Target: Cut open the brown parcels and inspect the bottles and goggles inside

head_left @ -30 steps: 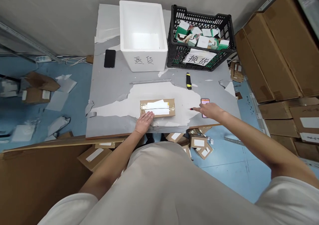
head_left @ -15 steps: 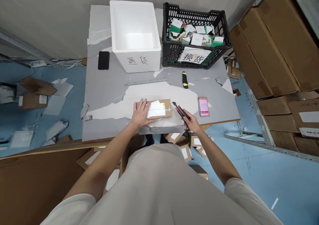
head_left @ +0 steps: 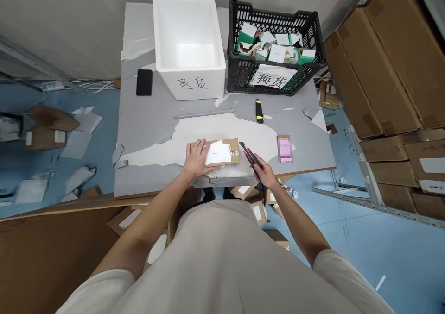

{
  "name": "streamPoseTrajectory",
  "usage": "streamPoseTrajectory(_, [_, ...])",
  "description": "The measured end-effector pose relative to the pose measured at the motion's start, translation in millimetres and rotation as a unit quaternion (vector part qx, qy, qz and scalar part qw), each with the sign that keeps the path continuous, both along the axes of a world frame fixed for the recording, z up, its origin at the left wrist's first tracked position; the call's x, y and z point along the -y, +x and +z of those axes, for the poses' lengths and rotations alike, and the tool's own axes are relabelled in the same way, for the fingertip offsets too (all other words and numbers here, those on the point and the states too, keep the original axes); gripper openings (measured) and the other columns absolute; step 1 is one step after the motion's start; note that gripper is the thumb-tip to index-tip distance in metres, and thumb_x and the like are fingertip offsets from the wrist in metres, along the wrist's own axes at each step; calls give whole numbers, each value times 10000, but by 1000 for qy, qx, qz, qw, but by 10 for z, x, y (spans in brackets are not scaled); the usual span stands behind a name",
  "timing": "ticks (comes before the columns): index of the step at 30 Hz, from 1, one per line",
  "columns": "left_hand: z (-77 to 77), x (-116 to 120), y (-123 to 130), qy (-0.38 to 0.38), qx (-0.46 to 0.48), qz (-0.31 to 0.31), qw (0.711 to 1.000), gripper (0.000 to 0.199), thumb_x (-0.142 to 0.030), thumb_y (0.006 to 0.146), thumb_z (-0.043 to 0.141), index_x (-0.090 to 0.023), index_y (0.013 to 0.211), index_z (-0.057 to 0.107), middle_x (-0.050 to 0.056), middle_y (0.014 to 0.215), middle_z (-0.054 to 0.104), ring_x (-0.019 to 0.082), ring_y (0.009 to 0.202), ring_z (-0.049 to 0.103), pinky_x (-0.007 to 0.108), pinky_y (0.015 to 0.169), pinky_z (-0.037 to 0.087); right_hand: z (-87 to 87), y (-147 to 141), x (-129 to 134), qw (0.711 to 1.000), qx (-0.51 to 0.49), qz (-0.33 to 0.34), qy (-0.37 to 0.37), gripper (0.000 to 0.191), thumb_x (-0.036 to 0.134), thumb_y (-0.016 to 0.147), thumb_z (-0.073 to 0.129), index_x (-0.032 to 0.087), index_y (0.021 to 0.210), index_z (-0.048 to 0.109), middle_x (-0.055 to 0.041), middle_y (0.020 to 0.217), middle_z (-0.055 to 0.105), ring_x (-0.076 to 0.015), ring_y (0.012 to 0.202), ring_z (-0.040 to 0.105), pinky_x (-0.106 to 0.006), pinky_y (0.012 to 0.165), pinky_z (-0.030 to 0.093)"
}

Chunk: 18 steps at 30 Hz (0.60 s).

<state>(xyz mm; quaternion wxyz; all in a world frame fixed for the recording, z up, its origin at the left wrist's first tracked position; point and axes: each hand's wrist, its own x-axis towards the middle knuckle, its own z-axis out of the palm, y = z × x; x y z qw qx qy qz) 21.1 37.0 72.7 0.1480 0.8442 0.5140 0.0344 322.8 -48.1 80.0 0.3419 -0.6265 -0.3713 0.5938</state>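
Note:
A small cardboard box (head_left: 235, 158) lies flat near the table's front edge, with a white label on top and clear tape across its right end. My left hand (head_left: 197, 159) rests on its left end, palm down with the fingers stretched out. Just right of the box, my right hand (head_left: 264, 171) is wrapped round a black and red box cutter (head_left: 251, 156). The cutter's tip points up and left, close to the taped end but apart from it.
At the table's back stand a white foam box (head_left: 200, 81) and a black crate (head_left: 239, 75) holding several green and white cartons. A black phone (head_left: 144, 83), a black and yellow cutter (head_left: 259, 111) and a pink pixelated item (head_left: 285, 149) lie on the table (head_left: 149, 124). Stacked cartons (head_left: 382, 73) stand right.
The box cutter in my right hand has shifted very slightly left. My left hand and the box have stayed in place.

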Motion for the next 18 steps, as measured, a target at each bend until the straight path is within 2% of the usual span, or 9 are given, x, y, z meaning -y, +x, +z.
streamPoseTrajectory(9, [-27,-11,-5,-3,29,10,1000,1079,-699,613,670,-105,1448,333,237,1500,324,413,1411,227,590,1141,6,19,6,-3,1000,-10,23,2,737,486,821,594,277,1477,332,-29,915,623,-59,478,450,-200,362,380])
streamPoseTrajectory(18, [-84,-30,9,11,42,20,999,1034,-700,600,675,-132,1415,387,232,1478,362,409,1393,268,594,1138,28,-54,239,84,995,-15,90,-45,682,429,850,568,277,1475,341,32,700,558,-52,424,407,-182,361,348])
